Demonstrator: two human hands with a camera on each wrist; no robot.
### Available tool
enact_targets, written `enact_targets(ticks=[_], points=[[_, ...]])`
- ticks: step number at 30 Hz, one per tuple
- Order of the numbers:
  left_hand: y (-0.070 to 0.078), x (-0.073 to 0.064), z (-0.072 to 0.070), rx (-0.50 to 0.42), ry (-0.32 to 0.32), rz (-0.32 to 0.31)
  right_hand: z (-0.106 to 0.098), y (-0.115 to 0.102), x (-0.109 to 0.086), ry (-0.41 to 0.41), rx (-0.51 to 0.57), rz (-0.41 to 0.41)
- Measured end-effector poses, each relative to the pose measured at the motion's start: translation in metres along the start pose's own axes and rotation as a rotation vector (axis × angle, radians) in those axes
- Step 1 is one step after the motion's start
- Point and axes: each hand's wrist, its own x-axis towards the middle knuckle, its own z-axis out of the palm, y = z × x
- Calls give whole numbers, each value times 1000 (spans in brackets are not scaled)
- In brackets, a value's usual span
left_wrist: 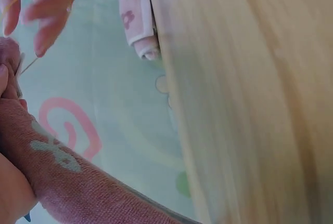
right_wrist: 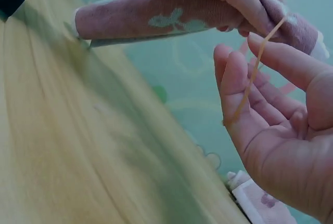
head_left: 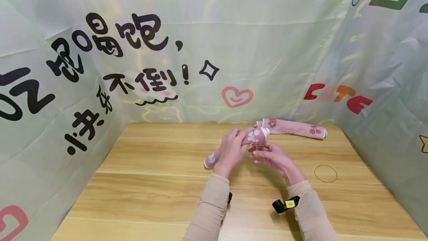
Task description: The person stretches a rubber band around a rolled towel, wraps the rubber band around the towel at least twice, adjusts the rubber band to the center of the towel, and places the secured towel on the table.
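My left hand (head_left: 230, 151) grips a rolled pink towel (head_left: 254, 137) with pale flower shapes, held slanted above the table. Its lower left end shows past the hand, and its white-edged end points up to the right. A thin tan rubber band (right_wrist: 253, 76) runs taut from near that end to my right hand (head_left: 274, 159), hooked on the fingers. These fingers are bent, just below the towel's upper end. In the left wrist view, the towel (left_wrist: 78, 182) crosses the lower left, with the right hand's fingers (left_wrist: 49, 18) above it. Whether the band encircles the towel is unclear.
Behind the hands, a second rolled pink towel (head_left: 294, 128) with darker flowers lies at the table's back edge. Another rubber band (head_left: 337, 174) lies on the wooden table (head_left: 150, 196) to the right. Printed cloth (head_left: 190, 96) hangs around the back and sides.
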Motion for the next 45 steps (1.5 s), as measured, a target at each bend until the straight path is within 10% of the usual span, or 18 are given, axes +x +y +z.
enact_targets(ticks=[13, 19, 24, 34, 41, 45], points=[[-12, 2, -10, -101, 82, -108, -7, 18, 2, -408, 35, 45], [-13, 2, -10, -158, 131, -140, 6, 31, 14, -705, 467, -155], [-11, 3, -7, -186, 213, -156, 28, 40, 20, -754, 860, -247], [-10, 3, -5, -228, 327, -195, 56, 26, 18, -432, 1559, -333], [-5, 3, -5, -203, 318, -138, 61, -6, 4, -8, 1700, -275], [-1, 1, -3, -178, 310, -91, 67, -13, -1, 220, 1587, -238]])
